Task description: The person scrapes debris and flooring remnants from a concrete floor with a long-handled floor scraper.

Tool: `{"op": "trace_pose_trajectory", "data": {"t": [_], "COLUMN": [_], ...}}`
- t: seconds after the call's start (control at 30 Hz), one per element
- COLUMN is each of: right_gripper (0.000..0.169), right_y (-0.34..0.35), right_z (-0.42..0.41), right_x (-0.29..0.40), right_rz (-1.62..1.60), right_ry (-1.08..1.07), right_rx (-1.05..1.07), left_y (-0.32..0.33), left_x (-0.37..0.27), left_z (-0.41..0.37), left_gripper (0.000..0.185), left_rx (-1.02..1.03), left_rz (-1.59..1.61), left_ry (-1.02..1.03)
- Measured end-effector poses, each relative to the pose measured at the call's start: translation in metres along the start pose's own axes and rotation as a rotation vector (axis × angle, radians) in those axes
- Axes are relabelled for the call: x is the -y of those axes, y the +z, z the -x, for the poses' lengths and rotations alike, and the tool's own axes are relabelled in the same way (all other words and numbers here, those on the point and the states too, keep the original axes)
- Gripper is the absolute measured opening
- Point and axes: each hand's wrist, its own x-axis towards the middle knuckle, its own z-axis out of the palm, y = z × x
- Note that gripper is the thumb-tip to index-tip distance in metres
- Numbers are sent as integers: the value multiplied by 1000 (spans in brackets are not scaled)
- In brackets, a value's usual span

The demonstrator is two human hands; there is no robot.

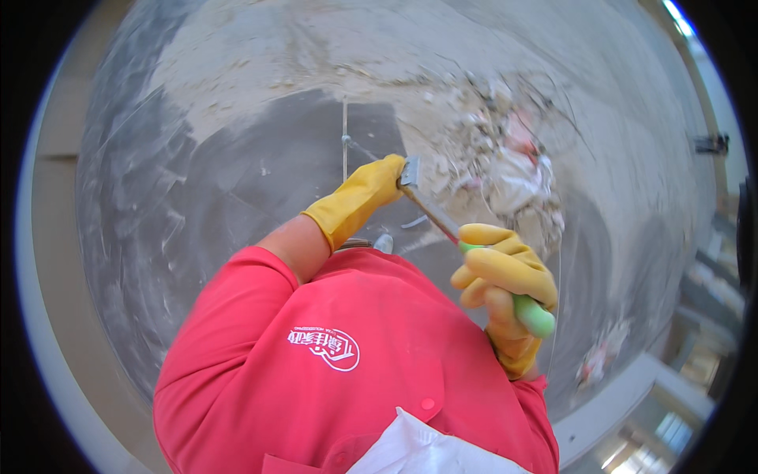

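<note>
A long-handled scraper (435, 216) slants across in front of my chest, with a flat metal head and a green grip. My right hand (509, 284), in a yellow rubber glove, is wrapped around the green grip, whose rounded end sticks out below the fingers. At the other end, my left hand (376, 181), also in a yellow rubber glove, is closed against the metal scraper head (410, 172). Its fingertips are hidden from view. The scraper is held above the dusty floor (254, 160).
A heap of debris (521, 172) with torn plastic, scraps and strands lies ahead to the right. Pale dust (237, 65) covers the floor beyond. Another small debris pile (601, 358) lies at far right, near a pale ledge (616, 403). A shoe tip (384, 243) shows below me.
</note>
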Motion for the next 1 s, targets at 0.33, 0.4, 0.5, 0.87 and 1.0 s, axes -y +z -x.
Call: {"op": "trace_pose_trajectory", "data": {"t": [0.33,0.4,0.5,0.87,1.0], "right_gripper": [31,31,29,27,30], "right_y": [150,196,278,526,565], "right_z": [-140,-171,-206,-316,-345], "right_x": [-85,-107,-131,-215,-241], "right_rz": [-271,-311,-315,-514,-444], "right_ry": [194,314,428,451,362], "right_rx": [772,909,1067,1379,1362], "left_y": [16,-5,36,-128,-173], "left_x": [300,323,441,483,549], "left_z": [107,144,177,234,217], "left_gripper": [25,27,29,27,21], "left_rx": [-627,-700,-933,-1109,-1092], "left_rz": [435,442,662,638,574], "left_ry": [-491,-555,-600,-873,-839]}}
